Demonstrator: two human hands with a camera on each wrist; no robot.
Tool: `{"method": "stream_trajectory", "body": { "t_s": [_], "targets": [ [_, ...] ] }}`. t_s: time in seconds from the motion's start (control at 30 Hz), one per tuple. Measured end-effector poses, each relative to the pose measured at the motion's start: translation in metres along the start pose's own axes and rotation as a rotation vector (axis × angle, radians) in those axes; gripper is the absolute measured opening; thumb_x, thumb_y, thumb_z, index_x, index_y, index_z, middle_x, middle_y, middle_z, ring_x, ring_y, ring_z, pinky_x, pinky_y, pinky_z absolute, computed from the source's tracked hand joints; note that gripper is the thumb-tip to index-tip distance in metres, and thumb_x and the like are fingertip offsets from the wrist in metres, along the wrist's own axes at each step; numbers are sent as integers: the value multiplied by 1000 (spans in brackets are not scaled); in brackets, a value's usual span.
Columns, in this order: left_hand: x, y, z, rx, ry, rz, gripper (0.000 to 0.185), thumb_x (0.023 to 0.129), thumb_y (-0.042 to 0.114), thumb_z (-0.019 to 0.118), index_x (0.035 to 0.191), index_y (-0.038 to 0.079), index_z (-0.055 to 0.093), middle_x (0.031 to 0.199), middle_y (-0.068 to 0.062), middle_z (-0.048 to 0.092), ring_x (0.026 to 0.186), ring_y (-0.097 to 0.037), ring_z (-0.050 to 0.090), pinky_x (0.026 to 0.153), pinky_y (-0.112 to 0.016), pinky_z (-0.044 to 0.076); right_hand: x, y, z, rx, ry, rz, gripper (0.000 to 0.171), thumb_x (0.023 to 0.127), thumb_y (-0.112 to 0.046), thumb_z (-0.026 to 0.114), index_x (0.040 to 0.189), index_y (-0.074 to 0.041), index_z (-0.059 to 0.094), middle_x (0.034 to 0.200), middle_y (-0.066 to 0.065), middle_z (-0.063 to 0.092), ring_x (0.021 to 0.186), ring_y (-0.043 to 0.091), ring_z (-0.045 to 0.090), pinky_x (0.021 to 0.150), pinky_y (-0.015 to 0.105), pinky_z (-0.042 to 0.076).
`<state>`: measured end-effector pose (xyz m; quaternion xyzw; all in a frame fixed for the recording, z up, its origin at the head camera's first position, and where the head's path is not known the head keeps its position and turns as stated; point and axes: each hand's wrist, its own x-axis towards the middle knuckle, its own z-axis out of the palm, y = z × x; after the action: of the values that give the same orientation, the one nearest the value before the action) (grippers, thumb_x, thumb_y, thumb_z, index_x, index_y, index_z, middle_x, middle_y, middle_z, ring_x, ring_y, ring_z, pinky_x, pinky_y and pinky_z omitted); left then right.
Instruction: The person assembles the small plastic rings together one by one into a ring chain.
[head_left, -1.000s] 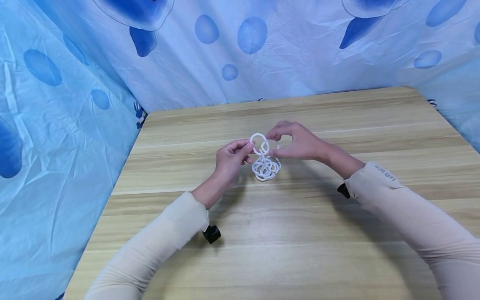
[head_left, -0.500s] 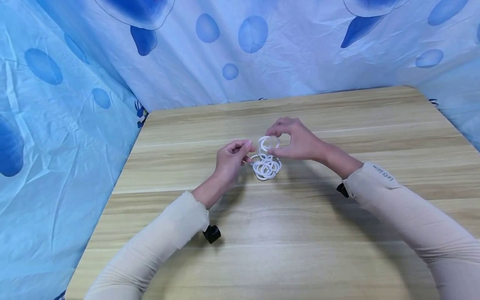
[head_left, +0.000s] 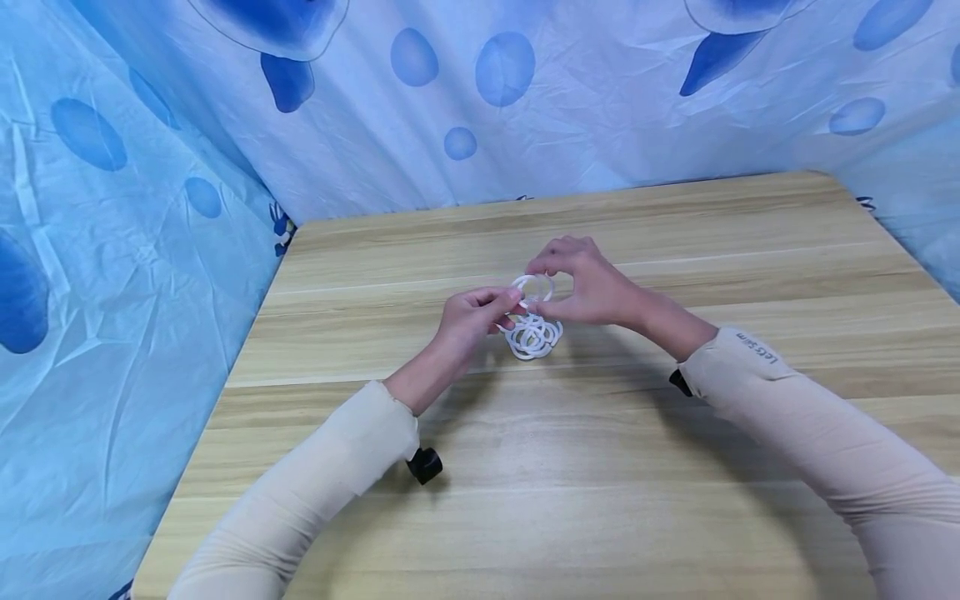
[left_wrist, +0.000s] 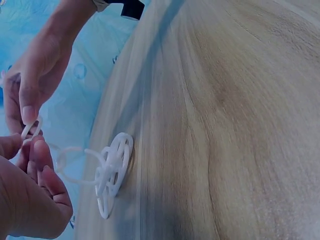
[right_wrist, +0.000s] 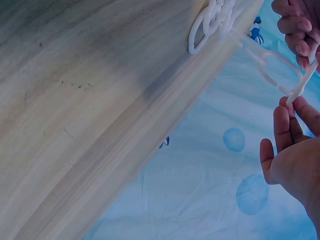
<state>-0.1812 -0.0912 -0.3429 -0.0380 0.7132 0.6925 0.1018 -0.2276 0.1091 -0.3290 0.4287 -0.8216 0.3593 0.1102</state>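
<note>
Above the pile of linked white rings, left hand and right hand pinch the top ring, fingers curled, steadying it.

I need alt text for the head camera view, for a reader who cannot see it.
Two hands, left hand and right hand, pinch the top ring of a white ring chain piled on a wooden table. Blue cloth hangs behind.

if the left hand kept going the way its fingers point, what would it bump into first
Most likely the right hand. The left hand points across the table at it, with only the lifted white ring that both pinch between their fingertips. Depth is hard to judge, but the gap looks very small.
</note>
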Motion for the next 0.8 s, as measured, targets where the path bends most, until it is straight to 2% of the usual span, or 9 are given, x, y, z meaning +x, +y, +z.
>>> {"method": "stream_trajectory", "body": {
  "t_s": [0.1, 0.23, 0.37, 0.43, 0.5, 0.57, 0.63, 0.7, 0.8],
  "targets": [
    [-1, 1, 1, 4, 14, -7, 25, 89, 23, 70, 104, 3, 71, 104, -21, 69, 65, -10, 60, 85, -41, 45, -1, 0, 1, -4, -12, 9, 36, 74, -24, 83, 103, -7, 71, 97, 5, 66, 94, 20, 52, 85, 45, 29],
    [-2, 2, 0, 51, 62, 16, 21, 89, 18, 70, 102, 1, 71, 92, -15, 69, 63, -13, 60, 73, -30, 47, -3, 4, -1, -16, -54, 63, 42, 75, -24, 83, 110, -6, 69, 98, 5, 64, 97, 23, 52, 85, 45, 29],
    [-3, 3, 0, 116, 108, 59, 17, 89, 15, 70, 99, 1, 72, 85, -7, 69, 74, -28, 63, 66, -24, 51, -5, 13, -5, -35, -132, 148, 45, 77, -17, 81, 117, -4, 66, 97, 8, 63, 97, 27, 51, 82, 47, 29],
    [-3, 4, 0, 132, 125, 70, 16, 89, 15, 70, 99, 2, 73, 86, -8, 69, 84, -37, 63, 68, -28, 53, -6, 18, -5, -55, -204, 207, 46, 77, -13, 80, 120, -4, 64, 98, 10, 62, 98, 29, 51, 83, 49, 29],
    [-4, 5, 0, 150, 146, 83, 16, 89, 16, 70, 98, 3, 73, 86, -8, 69, 88, -39, 62, 74, -36, 54, -7, 22, -4, -85, -279, 253, 48, 76, -10, 79, 122, -6, 64, 100, 11, 62, 98, 30, 50, 84, 50, 29],
    [-4, 5, 1, 170, 170, 92, 16, 89, 16, 70, 98, 3, 73, 87, -8, 68, 90, -38, 62, 78, -43, 53, -9, 26, -2, -115, -343, 278, 51, 75, -12, 80, 123, -8, 64, 100, 12, 62, 99, 31, 50, 83, 51, 30],
    [-5, 6, 1, 204, 195, 110, 18, 90, 18, 70, 99, 3, 73, 87, -8, 68, 86, -33, 63, 78, -44, 53, -12, 29, 3, -133, -387, 283, 54, 73, -14, 81, 124, -9, 64, 101, 12, 61, 100, 30, 49, 83, 51, 30],
    [-7, 7, 1, 234, 216, 132, 18, 90, 19, 69, 99, 4, 73, 88, -9, 67, 84, -29, 62, 71, -34, 53, -14, 32, 7, -147, -411, 272, 56, 71, -15, 82, 124, -10, 64, 101, 11, 61, 99, 29, 49, 82, 51, 31],
    [-9, 8, 1, 280, 240, 176, 18, 90, 20, 69, 98, 4, 73, 86, -9, 67, 74, -18, 59, 60, -22, 47, -16, 34, 12, -149, -439, 263, 58, 70, -13, 82, 125, -13, 64, 102, 8, 60, 97, 26, 47, 83, 51, 31]
  ]
}}
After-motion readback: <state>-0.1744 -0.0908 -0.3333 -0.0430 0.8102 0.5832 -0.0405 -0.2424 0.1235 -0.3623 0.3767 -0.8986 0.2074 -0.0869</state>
